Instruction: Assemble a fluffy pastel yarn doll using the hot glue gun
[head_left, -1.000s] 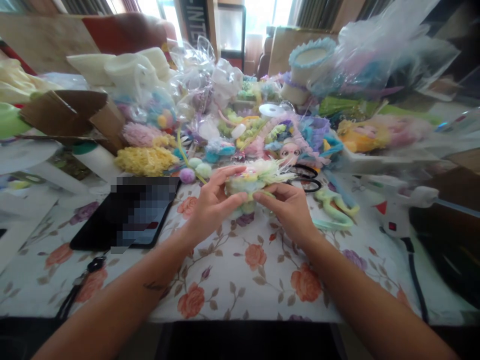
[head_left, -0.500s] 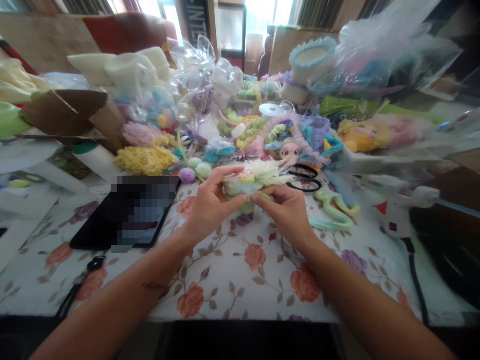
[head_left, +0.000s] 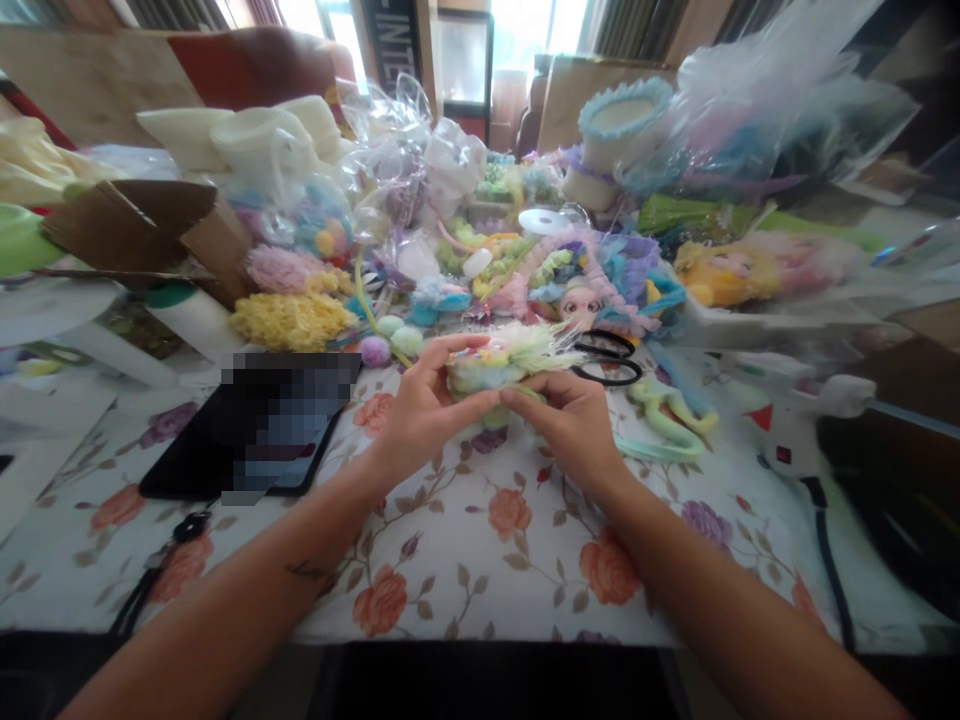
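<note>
Between both hands is a small fluffy pastel craft piece (head_left: 487, 372) in pale green, yellow and blue, with wispy feather-like strands sticking out to the right. My left hand (head_left: 424, 400) is closed round its left side, fingers over the top and thumb along the near edge. My right hand (head_left: 570, 415) pinches the near right edge, its thumb tip meeting the left thumb. Fingers cover much of the piece, so its exact kind cannot be made out. Just beyond my right hand lie black loop handles (head_left: 611, 372), which look like scissors. Pale green and yellow fuzzy stems (head_left: 667, 420) lie to the right.
A white glue gun (head_left: 802, 410) with a black cord stands at the right. On the left lies a black tablet (head_left: 195, 430). Pompoms (head_left: 375, 350), a doll head (head_left: 581, 300), a cardboard box (head_left: 135, 225) and plastic-wrapped craft pieces crowd the back of the flowered tablecloth (head_left: 450, 540).
Hardly anything differs. My right hand has shifted very slightly to the left; both hands keep their hold on the fluffy piece.
</note>
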